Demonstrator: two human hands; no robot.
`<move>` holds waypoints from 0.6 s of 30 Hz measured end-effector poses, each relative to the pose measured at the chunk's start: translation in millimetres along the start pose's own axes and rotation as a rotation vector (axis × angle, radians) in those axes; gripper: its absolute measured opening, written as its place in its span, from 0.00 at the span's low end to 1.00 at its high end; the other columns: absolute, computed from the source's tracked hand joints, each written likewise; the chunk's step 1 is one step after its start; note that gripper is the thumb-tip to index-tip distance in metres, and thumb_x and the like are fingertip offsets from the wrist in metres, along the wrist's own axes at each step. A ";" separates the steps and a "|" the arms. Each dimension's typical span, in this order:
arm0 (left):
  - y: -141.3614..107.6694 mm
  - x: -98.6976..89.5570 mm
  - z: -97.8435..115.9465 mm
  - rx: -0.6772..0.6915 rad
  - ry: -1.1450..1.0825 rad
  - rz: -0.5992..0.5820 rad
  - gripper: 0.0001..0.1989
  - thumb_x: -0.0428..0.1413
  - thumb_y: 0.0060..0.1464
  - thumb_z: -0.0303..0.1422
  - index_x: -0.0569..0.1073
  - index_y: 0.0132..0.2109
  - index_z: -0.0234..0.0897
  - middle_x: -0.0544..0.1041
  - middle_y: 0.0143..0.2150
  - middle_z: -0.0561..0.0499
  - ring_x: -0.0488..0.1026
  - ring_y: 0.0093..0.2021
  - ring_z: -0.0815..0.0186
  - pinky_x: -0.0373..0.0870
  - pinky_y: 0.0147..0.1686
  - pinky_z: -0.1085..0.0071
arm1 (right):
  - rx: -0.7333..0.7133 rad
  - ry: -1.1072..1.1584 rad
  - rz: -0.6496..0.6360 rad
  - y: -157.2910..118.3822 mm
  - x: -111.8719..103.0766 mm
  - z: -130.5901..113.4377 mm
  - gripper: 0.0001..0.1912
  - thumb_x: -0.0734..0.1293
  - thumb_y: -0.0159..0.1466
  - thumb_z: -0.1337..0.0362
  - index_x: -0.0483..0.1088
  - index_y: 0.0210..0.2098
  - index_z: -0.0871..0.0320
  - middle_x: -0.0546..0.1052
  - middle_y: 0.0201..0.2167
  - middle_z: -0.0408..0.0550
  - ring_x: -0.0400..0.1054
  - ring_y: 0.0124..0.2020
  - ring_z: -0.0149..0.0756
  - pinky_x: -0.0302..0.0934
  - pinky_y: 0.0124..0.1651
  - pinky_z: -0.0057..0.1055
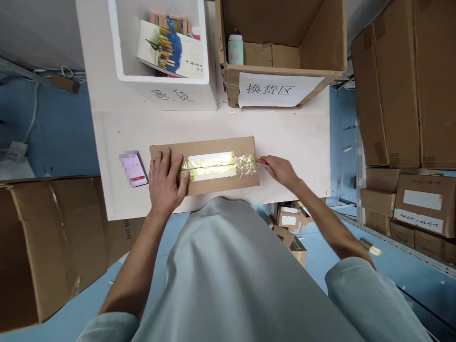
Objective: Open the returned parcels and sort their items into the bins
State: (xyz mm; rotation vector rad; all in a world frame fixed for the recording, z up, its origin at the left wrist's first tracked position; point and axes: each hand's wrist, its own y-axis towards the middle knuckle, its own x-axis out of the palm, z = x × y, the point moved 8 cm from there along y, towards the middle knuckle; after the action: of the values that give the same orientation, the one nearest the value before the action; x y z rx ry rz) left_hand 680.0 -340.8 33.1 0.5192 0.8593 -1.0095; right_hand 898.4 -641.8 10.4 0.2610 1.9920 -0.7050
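A long brown cardboard box [221,186] lies on the white table in front of me. Clear tape [246,166] runs along its top seam, over a white label [213,160], and a dark slit shows along the middle. My left hand [166,183] rests on the left end of the box, fingers spread flat. At the right end, my right hand [281,170] is closed around a small red utility knife [262,162]. Its tip is at the box's right edge, in line with the slit; most of the handle is hidden in my fingers.
A phone [139,172] lies left of the box. Behind stand a white foam bin [185,97] holding books and an open carton [231,90] with a small pale green bottle or box [235,50]. Large cartons [71,237] flank the table, with shelved boxes [420,199] at right.
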 end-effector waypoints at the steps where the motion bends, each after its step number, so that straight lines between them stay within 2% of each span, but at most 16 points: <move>1: -1.0 -0.6 -1.2 0.003 0.002 -0.003 0.31 0.54 0.72 0.49 0.67 0.77 0.52 0.56 0.85 0.48 0.47 0.85 0.40 0.41 0.82 0.32 | 0.052 0.057 0.046 0.9 14.7 0.8 0.23 0.51 0.84 0.58 0.69 0.67 0.60 0.83 0.58 0.60 0.77 0.54 0.43 0.64 0.52 0.32; 5: -5.4 -9.3 -13.7 0.007 0.002 0.003 0.32 0.52 0.72 0.51 0.66 0.78 0.53 0.56 0.85 0.47 0.47 0.85 0.41 0.42 0.82 0.33 | 0.345 0.257 0.244 0.8 63.8 9.2 0.25 0.46 0.85 0.55 0.63 0.67 0.59 0.84 0.56 0.60 0.80 0.52 0.42 0.67 0.52 0.31; 7: -7.8 -16.6 -23.6 0.005 0.009 0.016 0.33 0.52 0.72 0.52 0.65 0.78 0.52 0.57 0.84 0.46 0.47 0.85 0.41 0.43 0.82 0.33 | 0.494 0.341 0.295 0.3 83.3 16.1 0.25 0.43 0.84 0.54 0.61 0.66 0.59 0.84 0.55 0.59 0.81 0.50 0.40 0.68 0.50 0.31; 9: -10.1 -23.9 -33.6 0.013 0.014 0.025 0.33 0.51 0.73 0.52 0.64 0.79 0.51 0.57 0.84 0.44 0.48 0.85 0.42 0.45 0.81 0.34 | 0.570 0.395 0.247 4.9 102.7 17.4 0.25 0.42 0.84 0.54 0.61 0.64 0.58 0.85 0.53 0.58 0.81 0.47 0.38 0.68 0.46 0.29; 11: -12.4 -30.6 -43.3 0.029 0.006 0.034 0.34 0.50 0.74 0.51 0.63 0.80 0.50 0.57 0.84 0.43 0.49 0.85 0.43 0.46 0.81 0.34 | 0.577 0.416 0.168 13.1 117.9 11.7 0.23 0.43 0.84 0.55 0.62 0.60 0.56 0.85 0.51 0.57 0.81 0.44 0.38 0.67 0.44 0.28; 13: -15.2 -36.4 -53.4 0.045 -0.007 0.047 0.33 0.48 0.75 0.51 0.62 0.80 0.49 0.56 0.85 0.43 0.50 0.85 0.44 0.46 0.81 0.35 | 0.566 0.445 0.162 20.7 124.0 2.1 0.20 0.46 0.83 0.54 0.64 0.55 0.54 0.85 0.49 0.57 0.80 0.45 0.40 0.67 0.43 0.29; 18: -25.7 -48.2 -78.6 0.091 -0.061 0.123 0.32 0.45 0.78 0.49 0.61 0.81 0.47 0.54 0.85 0.43 0.50 0.85 0.48 0.45 0.83 0.41 | 0.631 0.604 0.382 20.7 108.0 -20.4 0.17 0.50 0.80 0.53 0.67 0.49 0.53 0.83 0.44 0.55 0.76 0.44 0.45 0.65 0.46 0.33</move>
State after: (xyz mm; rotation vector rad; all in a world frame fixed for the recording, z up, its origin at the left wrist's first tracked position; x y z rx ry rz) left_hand 615.0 -270.8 27.4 0.6084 0.7205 -0.9505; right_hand 838.2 -624.6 -82.3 1.3244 2.1101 -1.0705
